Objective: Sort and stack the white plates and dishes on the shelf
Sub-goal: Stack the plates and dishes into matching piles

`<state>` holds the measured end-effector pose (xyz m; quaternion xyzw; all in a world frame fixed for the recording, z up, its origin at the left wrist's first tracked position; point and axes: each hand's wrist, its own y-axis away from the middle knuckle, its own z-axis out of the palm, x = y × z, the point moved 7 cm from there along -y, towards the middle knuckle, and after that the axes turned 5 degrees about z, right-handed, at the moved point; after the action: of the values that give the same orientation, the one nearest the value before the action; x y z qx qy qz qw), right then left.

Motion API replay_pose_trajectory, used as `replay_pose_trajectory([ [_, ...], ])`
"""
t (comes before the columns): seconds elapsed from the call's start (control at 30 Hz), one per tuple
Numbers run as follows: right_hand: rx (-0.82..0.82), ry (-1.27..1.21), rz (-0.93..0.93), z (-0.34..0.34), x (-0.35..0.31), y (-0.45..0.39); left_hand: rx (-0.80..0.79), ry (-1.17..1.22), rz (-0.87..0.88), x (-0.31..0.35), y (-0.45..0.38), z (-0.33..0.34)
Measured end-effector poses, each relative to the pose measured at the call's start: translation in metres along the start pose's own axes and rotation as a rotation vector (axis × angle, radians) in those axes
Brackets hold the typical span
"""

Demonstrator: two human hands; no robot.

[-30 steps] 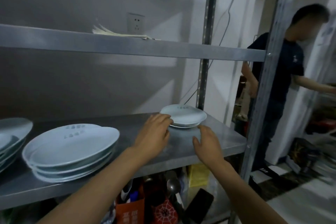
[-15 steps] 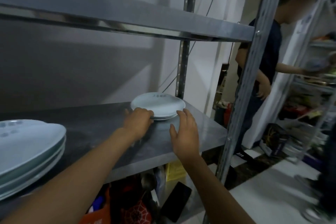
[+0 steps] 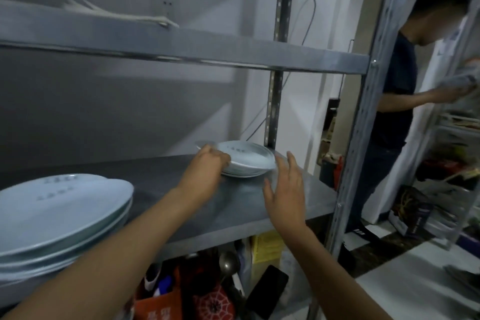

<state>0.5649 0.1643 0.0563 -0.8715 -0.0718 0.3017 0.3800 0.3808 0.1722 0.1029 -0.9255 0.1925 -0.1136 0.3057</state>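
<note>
The left hand [image 3: 211,163] curls its fingers over the near left rim of a small stack of white plates [image 3: 246,161], which sits at the back right of a metal shelf [image 3: 181,197] beside the rear post. The right hand [image 3: 285,187] hovers spread and empty just right of that stack. A taller stack of large oval white dishes [image 3: 59,213] stands at the shelf's left end, and a person in a dark shirt [image 3: 397,86] stands beyond the rack.
</note>
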Motion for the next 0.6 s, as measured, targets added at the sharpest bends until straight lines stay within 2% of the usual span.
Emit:
replay_pose_trajectory([
  [0.13,0.052,-0.102,-0.185,-0.028,-0.057,-0.005,0.128,-0.032,0.04,0.008,0.02,-0.065],
  [0.3,0.067,-0.091,-0.384,-0.04,-0.144,0.0,0.29,-0.133,0.071,0.003,0.064,-0.139],
  [0.4,0.081,-0.122,-0.488,-0.043,-0.193,0.011,0.311,-0.202,0.049,-0.008,0.098,-0.183],
  [0.6,-0.004,-0.294,-0.666,-0.031,-0.293,0.052,0.33,-0.315,-0.046,-0.045,0.179,-0.266],
])
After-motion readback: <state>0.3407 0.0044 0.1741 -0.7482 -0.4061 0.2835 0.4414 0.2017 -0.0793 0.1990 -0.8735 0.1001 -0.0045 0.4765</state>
